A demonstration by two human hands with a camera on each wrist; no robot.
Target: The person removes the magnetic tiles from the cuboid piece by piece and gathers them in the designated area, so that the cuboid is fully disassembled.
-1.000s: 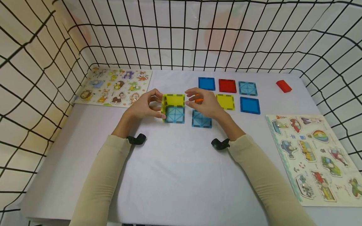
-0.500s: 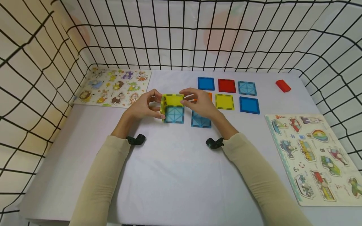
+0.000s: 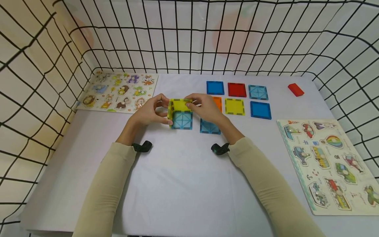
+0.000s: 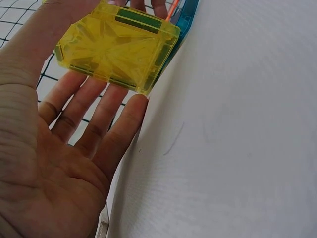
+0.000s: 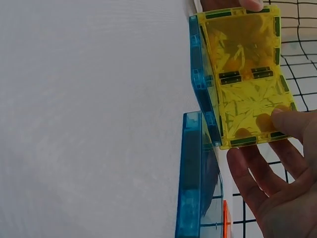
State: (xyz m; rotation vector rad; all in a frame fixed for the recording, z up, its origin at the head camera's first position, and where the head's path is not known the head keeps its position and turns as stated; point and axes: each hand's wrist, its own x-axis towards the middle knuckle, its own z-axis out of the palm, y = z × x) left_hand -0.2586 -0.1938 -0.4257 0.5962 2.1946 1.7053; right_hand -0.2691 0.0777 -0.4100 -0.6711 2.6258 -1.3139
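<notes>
A light-blue magnetic tile (image 3: 182, 121) lies flat with two yellow magnetic tiles upright on it, one along its left side and one along its back. My left hand (image 3: 151, 110) holds the left yellow tile (image 4: 111, 47) by its edges, thumb at the front and fingers behind. With thumb and fingers, my right hand (image 3: 205, 108) pinches the back yellow tile (image 5: 252, 106) near its right edge. In the right wrist view the two yellow tiles meet at a corner. Just right of them, a second light-blue tile (image 3: 209, 128) is partly covered by my right hand.
Behind my right hand lie an orange tile (image 3: 218, 103), a yellow tile (image 3: 235, 106), blue tiles, a red tile (image 3: 237, 90) and another light-blue one. A red block (image 3: 296, 89) sits farther right. Picture puzzle boards flank both sides; black wire mesh (image 3: 189, 41) encloses the table.
My right hand has moved left from beside the back yellow tile and now pinches its right edge. The orange tile shows more. My left hand stays in place.
</notes>
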